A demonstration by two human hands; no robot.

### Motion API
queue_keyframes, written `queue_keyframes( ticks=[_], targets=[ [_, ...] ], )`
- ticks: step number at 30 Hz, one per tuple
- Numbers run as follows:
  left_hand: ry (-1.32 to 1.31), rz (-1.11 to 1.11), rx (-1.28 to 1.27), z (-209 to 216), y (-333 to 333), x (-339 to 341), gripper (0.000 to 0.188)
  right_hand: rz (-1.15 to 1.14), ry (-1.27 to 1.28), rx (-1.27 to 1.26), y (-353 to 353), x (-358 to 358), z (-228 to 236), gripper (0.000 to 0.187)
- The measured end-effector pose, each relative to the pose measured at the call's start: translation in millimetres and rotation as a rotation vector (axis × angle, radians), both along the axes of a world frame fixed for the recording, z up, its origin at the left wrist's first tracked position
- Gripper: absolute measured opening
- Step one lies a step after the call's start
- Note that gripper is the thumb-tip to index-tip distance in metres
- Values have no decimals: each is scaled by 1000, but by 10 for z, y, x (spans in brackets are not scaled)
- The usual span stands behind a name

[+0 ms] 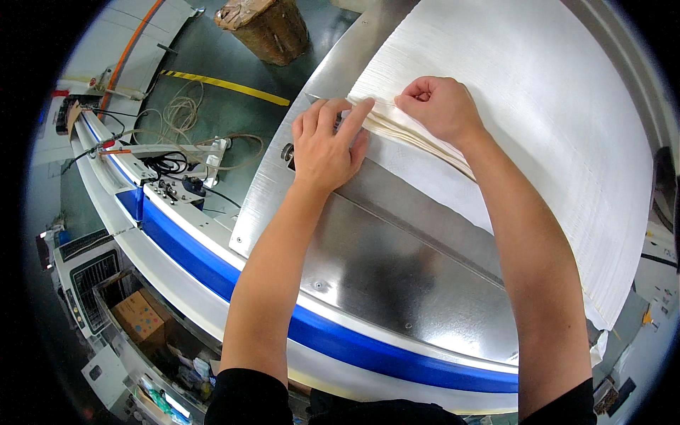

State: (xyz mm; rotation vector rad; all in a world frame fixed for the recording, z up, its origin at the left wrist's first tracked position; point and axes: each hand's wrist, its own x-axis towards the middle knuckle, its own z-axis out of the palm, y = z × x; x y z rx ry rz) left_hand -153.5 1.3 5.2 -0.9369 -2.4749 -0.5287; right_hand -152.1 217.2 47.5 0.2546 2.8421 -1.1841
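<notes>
A large mass of white, finely pleated sheet material (524,106) lies on a metal table (397,276). Along its near edge runs a cream-coloured layered fold (418,142), with a flat white sheet (439,184) below it. My left hand (326,145) is at the left corner of the material, fingers apart, the index fingertip touching the folded edge. Just to its right, my right hand (446,113) is closed in a pinch above the pleats. A thin pale line shows by its fingertips; what they hold is too small to make out.
A blue and white rail (191,241) curves along the table's near side. Cables and hoses (180,113) lie on the floor to the left, beyond a small knob (287,152). A brown cylindrical bin (269,32) stands far left. A cardboard box (138,315) sits lower left.
</notes>
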Motion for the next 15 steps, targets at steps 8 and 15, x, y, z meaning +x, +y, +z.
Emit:
queue_keyframes(
  ticks=[8,15],
  targets=[
    [19,-7,45,-64,-13,-12,37,-1,-11,7,-17,-3,8,25],
    [37,-2,33,-53,-62,24,37,41,-69,-55,-7,54,76,24]
  ],
)
